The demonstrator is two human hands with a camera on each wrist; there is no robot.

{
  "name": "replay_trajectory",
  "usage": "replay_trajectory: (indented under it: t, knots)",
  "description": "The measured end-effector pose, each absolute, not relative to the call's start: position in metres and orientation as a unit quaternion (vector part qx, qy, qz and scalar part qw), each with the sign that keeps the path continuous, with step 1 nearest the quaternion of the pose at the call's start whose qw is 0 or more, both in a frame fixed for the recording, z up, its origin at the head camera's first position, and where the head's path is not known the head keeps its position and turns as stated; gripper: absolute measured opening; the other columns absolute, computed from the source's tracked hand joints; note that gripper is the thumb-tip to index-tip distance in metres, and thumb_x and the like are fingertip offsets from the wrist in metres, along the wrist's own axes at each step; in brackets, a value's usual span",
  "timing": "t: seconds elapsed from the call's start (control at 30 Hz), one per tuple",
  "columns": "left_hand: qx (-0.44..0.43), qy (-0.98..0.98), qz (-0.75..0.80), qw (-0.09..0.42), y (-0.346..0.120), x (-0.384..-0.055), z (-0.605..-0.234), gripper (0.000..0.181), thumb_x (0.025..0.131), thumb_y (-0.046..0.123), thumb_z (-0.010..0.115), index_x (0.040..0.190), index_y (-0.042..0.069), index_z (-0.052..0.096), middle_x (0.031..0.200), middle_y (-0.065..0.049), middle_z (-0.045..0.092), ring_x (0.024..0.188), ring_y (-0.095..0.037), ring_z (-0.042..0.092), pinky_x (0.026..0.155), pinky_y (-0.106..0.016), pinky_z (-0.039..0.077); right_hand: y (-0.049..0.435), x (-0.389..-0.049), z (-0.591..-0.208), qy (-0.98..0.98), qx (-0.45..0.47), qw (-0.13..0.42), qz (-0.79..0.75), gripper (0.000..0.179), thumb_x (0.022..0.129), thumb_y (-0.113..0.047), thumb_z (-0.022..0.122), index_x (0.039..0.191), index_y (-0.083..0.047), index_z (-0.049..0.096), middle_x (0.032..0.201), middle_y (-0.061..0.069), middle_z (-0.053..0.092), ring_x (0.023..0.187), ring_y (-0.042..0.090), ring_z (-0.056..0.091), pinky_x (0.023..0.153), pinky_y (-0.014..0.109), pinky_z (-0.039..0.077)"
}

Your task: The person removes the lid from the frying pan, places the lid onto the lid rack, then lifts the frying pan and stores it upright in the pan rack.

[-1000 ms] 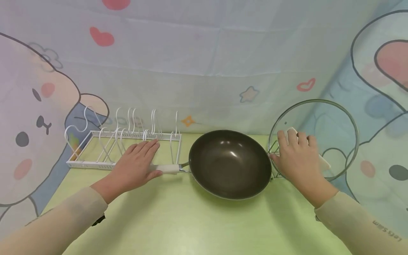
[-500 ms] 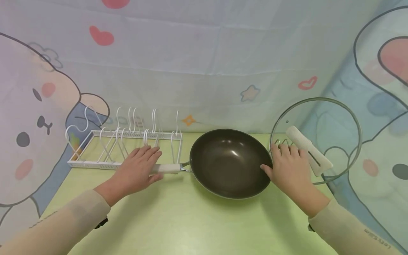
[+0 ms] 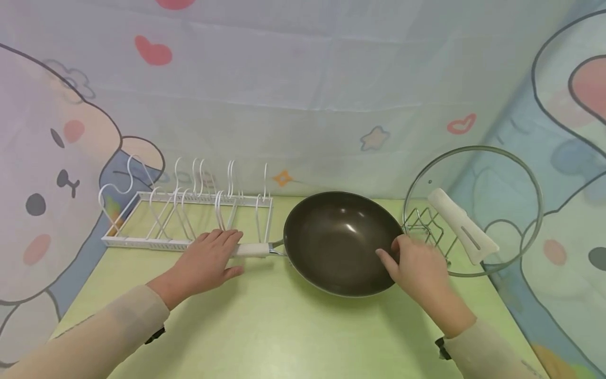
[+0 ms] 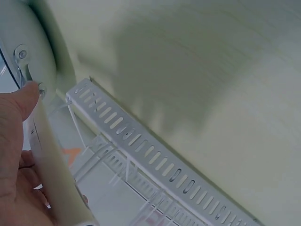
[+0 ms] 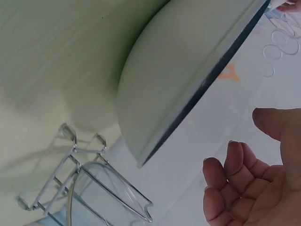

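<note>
The left hand [image 3: 203,261] is gripping the handle [image 3: 252,250]; the right hand [image 3: 418,268] (loosely curled) is apparently hovering by the pan [image 3: 338,247]'s right rim.

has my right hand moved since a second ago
Yes: in the head view, against the round clear-glass lid, your right hand has moved left and nearer you, from the lid's long white handle toward the round dark-brown wok.

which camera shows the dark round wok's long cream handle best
Left wrist view: the long cream handle runs close up there, mostly visible. In the head view the left hand hides much of it; the right wrist view catches only a sliver, top right.
</note>
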State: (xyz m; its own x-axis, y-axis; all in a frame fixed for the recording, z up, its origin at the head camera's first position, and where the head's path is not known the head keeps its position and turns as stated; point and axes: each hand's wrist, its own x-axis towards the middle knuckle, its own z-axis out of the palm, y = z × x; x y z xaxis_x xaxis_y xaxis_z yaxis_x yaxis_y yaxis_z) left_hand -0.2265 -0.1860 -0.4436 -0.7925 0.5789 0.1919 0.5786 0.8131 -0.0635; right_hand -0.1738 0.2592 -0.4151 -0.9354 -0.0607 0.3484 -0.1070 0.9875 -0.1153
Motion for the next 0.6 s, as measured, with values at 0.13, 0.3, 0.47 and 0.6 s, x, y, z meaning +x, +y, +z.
replay_trajectory:
  t: [0.13,0.3,0.47,0.6]
  knots:
    - [-0.304,-0.947,-0.002,0.104,-0.187,-0.226,-0.447,0.077,0.094,0.046,0.081,0.147,-0.002,0.054,0.144,-0.019,0.064,0.129,-0.038,0.062,0.106,-0.055,0.053,0.258,-0.175,-0.420,-0.986,0.028,0.143,0.076,0.041,0.099,-0.047,0.074,0.095,-0.007,0.068,0.068,0.005,0.066,0.055,0.025,0.056,0.050,0.038,0.043]
    - [-0.303,-0.946,-0.005,0.114,-0.188,-0.225,-0.449,0.077,0.093,0.046,0.082,0.146,-0.002,0.055,0.143,-0.018,0.065,0.126,-0.038,0.063,0.105,-0.055,0.053,0.257,-0.175,-0.424,-0.990,0.021,0.123,0.072,0.042,0.099,-0.050,0.073,0.095,-0.008,0.067,0.070,0.005,0.067,0.057,0.025,0.058,0.053,0.039,0.043]
    - [-0.302,-0.947,0.000,0.109,-0.187,-0.224,-0.448,0.074,0.093,0.047,0.082,0.144,-0.001,0.057,0.138,-0.016,0.068,0.124,-0.037,0.065,0.103,-0.055,0.054,0.256,-0.173,-0.426,-0.990,0.020,0.122,0.075,0.042,0.099,-0.050,0.073,0.095,-0.008,0.068,0.070,0.006,0.068,0.059,0.026,0.059,0.053,0.040,0.044]
    - [-0.298,-0.950,0.006,0.099,-0.187,-0.223,-0.448,0.072,0.094,0.049,0.081,0.143,0.001,0.059,0.132,-0.014,0.071,0.119,-0.035,0.067,0.099,-0.054,0.054,0.256,-0.172,-0.427,-0.991,0.021,0.109,0.076,0.043,0.100,-0.051,0.071,0.097,-0.007,0.068,0.071,0.006,0.068,0.059,0.025,0.058,0.051,0.038,0.042]
